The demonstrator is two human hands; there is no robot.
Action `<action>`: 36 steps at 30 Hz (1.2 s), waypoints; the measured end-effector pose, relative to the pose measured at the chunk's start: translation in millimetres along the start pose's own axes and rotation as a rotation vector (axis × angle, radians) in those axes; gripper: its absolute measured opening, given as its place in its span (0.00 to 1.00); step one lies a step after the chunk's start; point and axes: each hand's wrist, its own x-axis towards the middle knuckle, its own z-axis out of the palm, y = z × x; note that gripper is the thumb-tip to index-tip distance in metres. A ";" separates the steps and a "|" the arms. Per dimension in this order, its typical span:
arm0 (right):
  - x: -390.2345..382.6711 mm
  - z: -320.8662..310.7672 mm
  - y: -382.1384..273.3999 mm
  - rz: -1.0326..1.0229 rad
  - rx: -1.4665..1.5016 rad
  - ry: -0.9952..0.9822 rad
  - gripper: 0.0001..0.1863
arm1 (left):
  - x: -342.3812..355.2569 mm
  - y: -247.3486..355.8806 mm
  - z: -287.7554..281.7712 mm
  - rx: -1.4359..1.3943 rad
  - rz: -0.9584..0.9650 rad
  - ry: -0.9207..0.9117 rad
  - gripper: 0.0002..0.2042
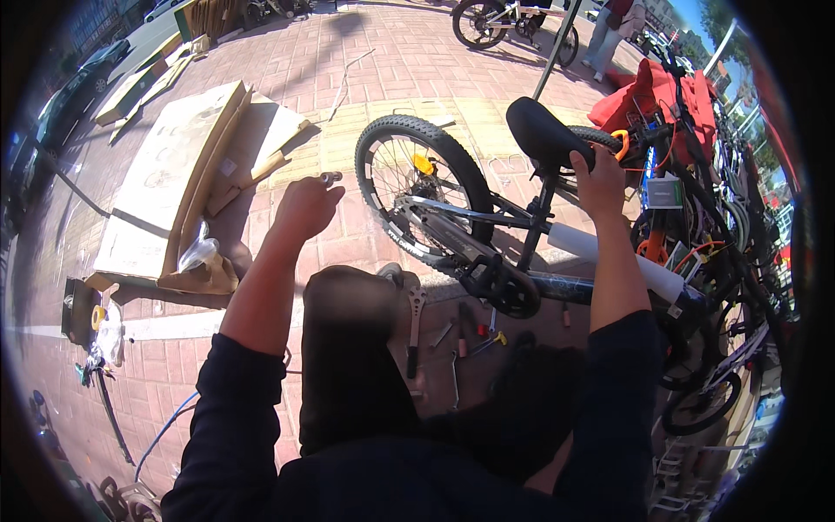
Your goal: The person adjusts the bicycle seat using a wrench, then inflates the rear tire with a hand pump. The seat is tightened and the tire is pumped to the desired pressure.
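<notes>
My left hand [309, 204] is out to the left of the rear wheel [378, 143], its fingers closed on a small silver metal piece [330, 177], too small to identify surely. My right hand [596, 183] grips the rear of the black saddle [539, 126], which sits on a seatpost above a dark bicycle frame [457, 244] with white padding [574, 239] on a tube. Under the frame, a long wrench [416, 313], smaller spanners [454, 374] and screwdrivers [463, 348] lie on the paving.
Flattened cardboard [170, 165] lies at left, near a dark box [78, 309] with tape and a blue hose [161, 435]. Several bicycles [700, 391] crowd the right beside red fabric [626, 91]. Beyond stand a white bicycle [509, 30] and people [609, 43].
</notes>
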 end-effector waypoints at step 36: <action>-1.3 2.3 13.7 0.010 -0.093 0.064 0.33 | 124.8 114.3 203.2 -0.822 0.037 -0.159 0.25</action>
